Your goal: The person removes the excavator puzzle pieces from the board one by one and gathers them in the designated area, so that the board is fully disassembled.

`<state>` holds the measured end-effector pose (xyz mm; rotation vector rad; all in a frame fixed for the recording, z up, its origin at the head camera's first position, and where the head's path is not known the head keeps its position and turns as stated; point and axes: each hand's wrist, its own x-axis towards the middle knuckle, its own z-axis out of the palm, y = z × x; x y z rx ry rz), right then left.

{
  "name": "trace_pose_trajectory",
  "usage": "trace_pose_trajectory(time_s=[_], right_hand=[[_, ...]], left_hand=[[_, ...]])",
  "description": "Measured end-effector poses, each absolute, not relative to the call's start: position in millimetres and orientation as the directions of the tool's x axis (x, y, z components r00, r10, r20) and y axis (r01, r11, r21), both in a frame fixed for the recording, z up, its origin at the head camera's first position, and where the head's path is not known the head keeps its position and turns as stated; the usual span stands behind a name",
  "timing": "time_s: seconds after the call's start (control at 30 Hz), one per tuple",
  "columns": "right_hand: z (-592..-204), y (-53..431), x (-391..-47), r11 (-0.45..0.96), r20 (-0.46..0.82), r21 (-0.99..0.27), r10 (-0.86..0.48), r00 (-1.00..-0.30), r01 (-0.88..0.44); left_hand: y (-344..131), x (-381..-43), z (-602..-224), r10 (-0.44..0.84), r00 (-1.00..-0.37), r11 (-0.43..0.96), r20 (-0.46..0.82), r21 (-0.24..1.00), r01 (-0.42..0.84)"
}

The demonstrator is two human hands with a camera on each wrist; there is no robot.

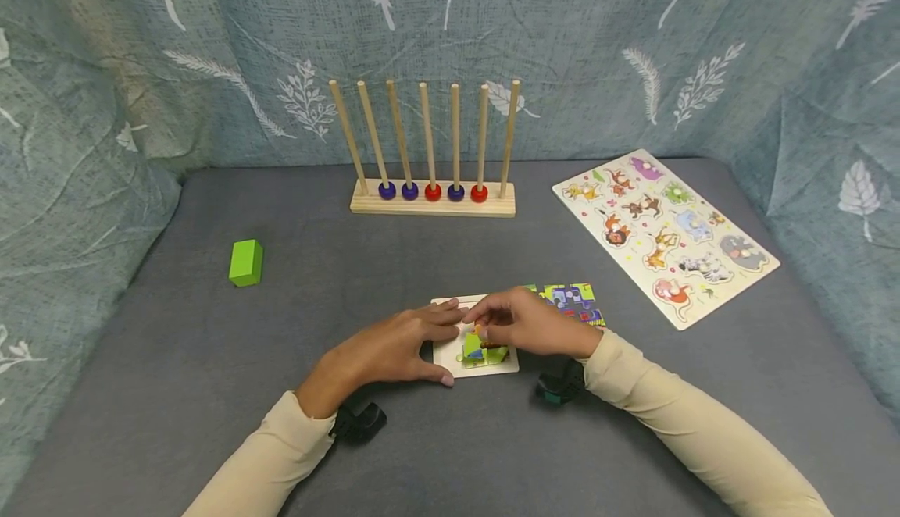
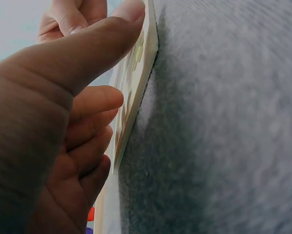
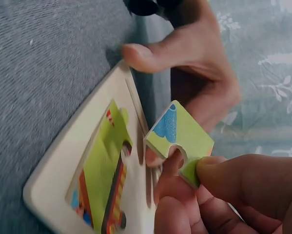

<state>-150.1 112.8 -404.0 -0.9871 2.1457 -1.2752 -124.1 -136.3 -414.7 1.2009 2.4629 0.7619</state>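
Observation:
A pale wooden puzzle board (image 1: 442,357) lies on the table between the hands. The left hand (image 1: 394,347) rests its spread fingers on the board's left side, the thumb at the near left corner. Above the board, the right hand (image 1: 529,322) pinches a green puzzle piece (image 3: 192,129) with a blue patch, between thumb and fingers. The piece is tilted and clear of the board in the right wrist view. Joined green pieces (image 3: 104,165) with a red and yellow striped band sit in part of the recess. The left wrist view shows the left thumb (image 2: 97,46) by the board's edge.
Loose puzzle pieces (image 1: 573,298) lie behind the right hand, partly hidden. A wooden peg stand (image 1: 432,205) with blue and red beads stands at the back. An animal peg board (image 1: 640,259) lies at the right, a green block (image 1: 246,262) at the left.

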Motion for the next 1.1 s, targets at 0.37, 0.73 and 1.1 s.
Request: trace_pose_trajectory(time_s=[0.37, 0.73, 1.1], right_hand=[[-397, 135, -152, 0.377, -0.053, -0.850, -0.756, -0.653, -0.368], [-405, 159, -151, 0.368, -0.037, -0.855, -0.745, -0.667, -0.364], [-404, 179, -149, 0.380, -0.070, -0.865, -0.738, -0.671, -0.327]], left_hand=[[-132, -123, -417, 0.806, -0.591, 0.503, -0.033, 0.565, 0.655], [-134, -126, -420, 0.806, -0.591, 0.484, -0.020, 0.598, 0.639], [-133, -124, -419, 0.794, -0.606, 0.505, -0.033, 0.592, 0.629]])
